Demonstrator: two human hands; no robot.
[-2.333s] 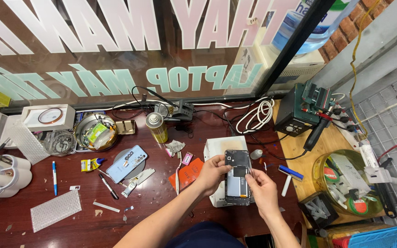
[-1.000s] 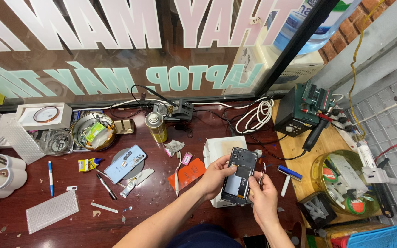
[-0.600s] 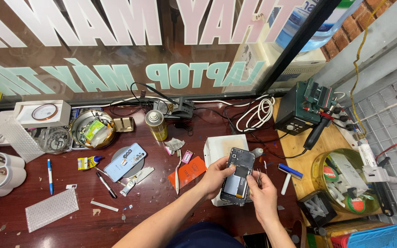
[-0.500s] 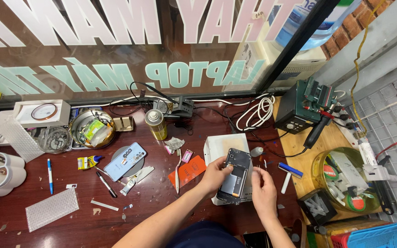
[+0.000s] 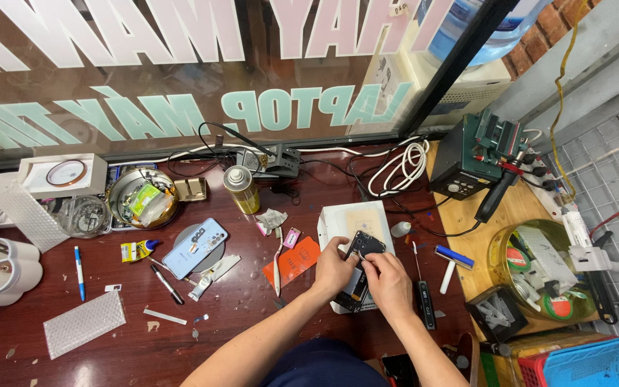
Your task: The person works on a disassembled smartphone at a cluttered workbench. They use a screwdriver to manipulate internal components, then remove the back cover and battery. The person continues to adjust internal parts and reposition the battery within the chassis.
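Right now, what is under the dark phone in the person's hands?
Under the phone lies a white pad on the table. Left hand and right hand cover its lower part.

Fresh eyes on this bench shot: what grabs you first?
First, the left hand and right hand closed together around a dark opened smartphone, held over a white square work pad near the middle of the dark red-brown wooden bench. To their left lie an orange plastic card and a light-blue smartphone lying back up; to the right, a dark green soldering station sits by coiled white cable.
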